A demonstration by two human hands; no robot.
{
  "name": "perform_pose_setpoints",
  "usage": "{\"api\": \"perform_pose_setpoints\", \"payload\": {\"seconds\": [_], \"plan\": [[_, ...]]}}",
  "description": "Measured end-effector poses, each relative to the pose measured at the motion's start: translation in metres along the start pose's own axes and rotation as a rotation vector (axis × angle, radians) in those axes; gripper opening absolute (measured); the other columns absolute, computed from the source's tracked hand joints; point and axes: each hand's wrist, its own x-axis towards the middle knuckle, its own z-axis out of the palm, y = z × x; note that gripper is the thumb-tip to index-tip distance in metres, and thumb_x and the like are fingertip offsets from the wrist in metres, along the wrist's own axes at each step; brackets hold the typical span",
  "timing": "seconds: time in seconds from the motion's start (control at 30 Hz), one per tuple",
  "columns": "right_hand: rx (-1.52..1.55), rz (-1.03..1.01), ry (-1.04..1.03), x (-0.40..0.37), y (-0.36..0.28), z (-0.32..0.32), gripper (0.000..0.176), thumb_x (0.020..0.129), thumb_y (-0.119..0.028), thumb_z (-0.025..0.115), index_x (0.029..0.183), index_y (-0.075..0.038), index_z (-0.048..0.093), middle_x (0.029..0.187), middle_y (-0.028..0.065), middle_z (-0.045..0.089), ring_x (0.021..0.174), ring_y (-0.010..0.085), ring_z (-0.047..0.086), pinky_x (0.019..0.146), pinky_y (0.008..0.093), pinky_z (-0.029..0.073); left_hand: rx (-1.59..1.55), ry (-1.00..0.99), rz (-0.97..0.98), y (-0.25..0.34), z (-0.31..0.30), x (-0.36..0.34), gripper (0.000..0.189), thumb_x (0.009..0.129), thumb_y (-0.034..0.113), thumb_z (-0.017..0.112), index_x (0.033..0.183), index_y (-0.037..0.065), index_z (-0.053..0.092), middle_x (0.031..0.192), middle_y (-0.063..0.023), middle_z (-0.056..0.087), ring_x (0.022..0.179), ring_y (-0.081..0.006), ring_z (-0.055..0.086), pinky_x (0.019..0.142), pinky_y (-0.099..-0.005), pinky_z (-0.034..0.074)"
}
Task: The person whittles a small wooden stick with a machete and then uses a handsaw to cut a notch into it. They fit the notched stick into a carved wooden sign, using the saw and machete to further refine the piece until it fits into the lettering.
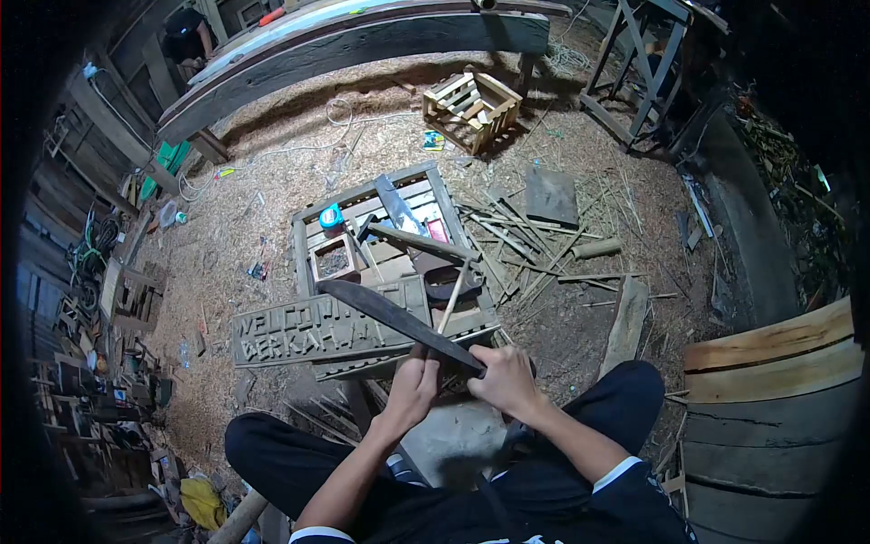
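Observation:
A long dark blade [390, 315] slants across the front of me, its tip at the upper left. My right hand [506, 379] is closed round its lower right end, where a handle is mostly hidden. My left hand [414, 388] is closed just below the blade's lower edge; what its fingers hold is hidden. Beyond the blade lies a carved wooden sign [272, 337] with raised letters, on the near edge of a slatted wooden table [302, 249]. A hammer [421, 241], a blue tape measure [331, 216] and a small wooden box [333, 261] rest on the table.
Wood shavings cover the ground. Sticks and a square board [551, 196] lie to the right of the table. Farther off are a slatted crate [471, 111] and a long workbench [362, 68], with another person [188, 36] at its left end. Planks [770, 399] lie at right.

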Motion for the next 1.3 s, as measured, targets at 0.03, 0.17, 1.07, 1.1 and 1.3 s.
{"api": "perform_pose_setpoints", "payload": {"seconds": [0.03, 0.17, 1.07, 1.1, 1.3], "plan": [[0.023, 0.029, 0.034, 0.004, 0.002, 0.0, 0.023, 0.072, -0.02, 0.073, 0.091, -0.006, 0.071, 0.073, 0.0236, 0.068, 0.074, 0.044, 0.069, 0.074, 0.0522, 0.056, -0.06, -0.006, -0.003, 0.001, -0.001, 0.003, 0.028, 0.11, 0.022, 0.042, 0.106, -0.002, 0.056, 0.072, -0.0135, 0.054, 0.065, -0.025, 0.053, 0.062, -0.0388, 0.044], [0.034, 0.086, 0.154, 0.006, 0.012, 0.0, 0.019, 0.072, -0.018, 0.07, 0.085, -0.005, 0.07, 0.067, 0.0232, 0.064, 0.069, 0.045, 0.066, 0.068, 0.0523, 0.054, -0.185, -0.063, -0.062, 0.011, -0.004, 0.002, 0.029, 0.111, 0.025, 0.041, 0.107, -0.001, 0.055, 0.073, -0.0088, 0.05, 0.066, -0.0168, 0.049, 0.063, -0.0361, 0.042], [-0.008, 0.085, -0.09, -0.003, -0.003, -0.012, 0.026, 0.078, -0.022, 0.072, 0.094, -0.002, 0.073, 0.078, 0.0274, 0.068, 0.08, 0.0467, 0.069, 0.079, 0.0553, 0.055, 0.449, -0.082, 0.25, -0.01, 0.0, 0.001, 0.016, 0.105, 0.014, 0.05, 0.111, -0.001, 0.05, 0.071, -0.0241, 0.062, 0.066, -0.043, 0.065, 0.055, -0.0513, 0.049], [0.036, 0.095, -0.022, 0.003, 0.006, -0.006, 0.025, 0.078, -0.022, 0.072, 0.094, -0.003, 0.073, 0.077, 0.0273, 0.068, 0.08, 0.0472, 0.068, 0.079, 0.0556, 0.055, 0.437, -0.063, 0.273, -0.013, 0.001, 0.005, 0.016, 0.105, 0.014, 0.05, 0.111, -0.001, 0.05, 0.072, -0.0243, 0.062, 0.068, -0.0429, 0.066, 0.056, -0.0513, 0.05], [-0.005, 0.052, 0.037, -0.007, 0.002, -0.008, 0.018, 0.077, -0.018, 0.07, 0.087, -0.004, 0.072, 0.07, 0.0227, 0.066, 0.069, 0.044, 0.066, 0.066, 0.0489, 0.054, 0.381, -0.039, 0.31, -0.008, 0.0, 0.002, 0.015, 0.105, 0.014, 0.051, 0.1, 0.0, 0.049, 0.071, -0.024, 0.061, 0.065, -0.0444, 0.064, 0.055, -0.0524, 0.048]]}}
